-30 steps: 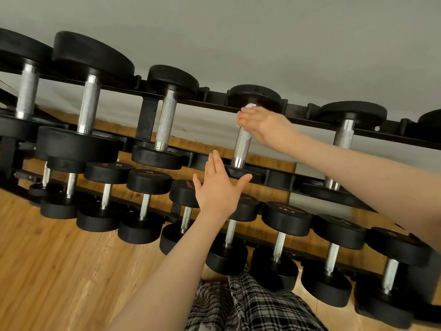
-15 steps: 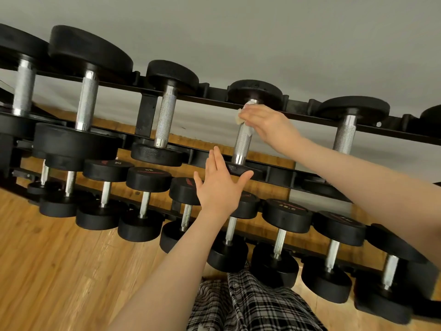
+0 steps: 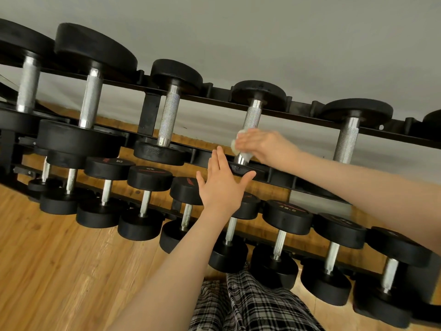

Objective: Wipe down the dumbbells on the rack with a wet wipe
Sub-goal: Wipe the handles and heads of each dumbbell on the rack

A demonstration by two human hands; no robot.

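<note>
A black two-tier rack [image 3: 307,117] holds black dumbbells with knurled steel handles. My right hand [image 3: 262,145] is wrapped around the lower part of one upper-tier dumbbell's handle [image 3: 252,118], pressing a white wet wipe [image 3: 237,142] against it. The wipe shows at the left of my fingers. My left hand [image 3: 223,181] is open with fingers spread, its palm flat against the near head of that same dumbbell [image 3: 237,168], which it mostly hides.
Several more dumbbells sit on the upper tier, the largest [image 3: 91,101] at the left. The lower tier carries a row of smaller ones [image 3: 285,219]. Wood floor [image 3: 59,271] lies at lower left, a grey wall [image 3: 262,32] behind. Plaid trousers [image 3: 241,304] show below.
My right hand has slid with the wipe from the top of the handle, by the far head, down to its near end. My left hand has stayed against the near head.
</note>
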